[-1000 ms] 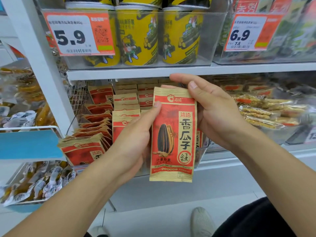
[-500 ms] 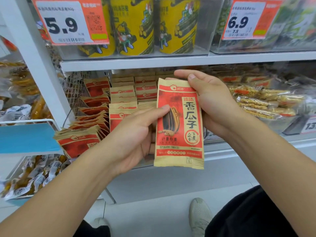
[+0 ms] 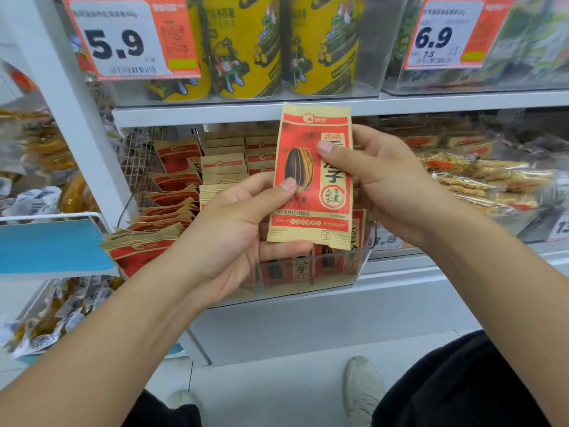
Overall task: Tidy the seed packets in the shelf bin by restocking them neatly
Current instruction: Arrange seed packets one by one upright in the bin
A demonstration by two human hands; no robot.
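Relative to the earlier views, the held seed packet (image 3: 312, 177) sits higher, its top edge now level with the front lip of the upper shelf (image 3: 462, 101), and it stands just above the clear bin (image 3: 308, 272) rather than hanging below the bin's front wall. The right thumb, earlier behind the packet's right edge, now lies across its printed face.

The left hand (image 3: 234, 232) pinches the lower left of the packet, thumb on the front beside the printed seed and fingers curled behind and beneath it. The right hand (image 3: 388, 186) pinches the right edge, thumb on the front and fingers behind. This two-handed grip appears to keep the packet flat, upright and face forward, ready to drop in front of the packets already standing in the bin.

The stocked packets (image 3: 234, 167) behind it stand in rows; the leftmost row (image 3: 160, 217) is fanned and tipped forward, its nearest packet (image 3: 141, 248) leaning out over the bin's left side. This row probably still needs straightening. Yellow canisters (image 3: 246, 47) and the price tag (image 3: 129, 38) occupy the upper shelf.
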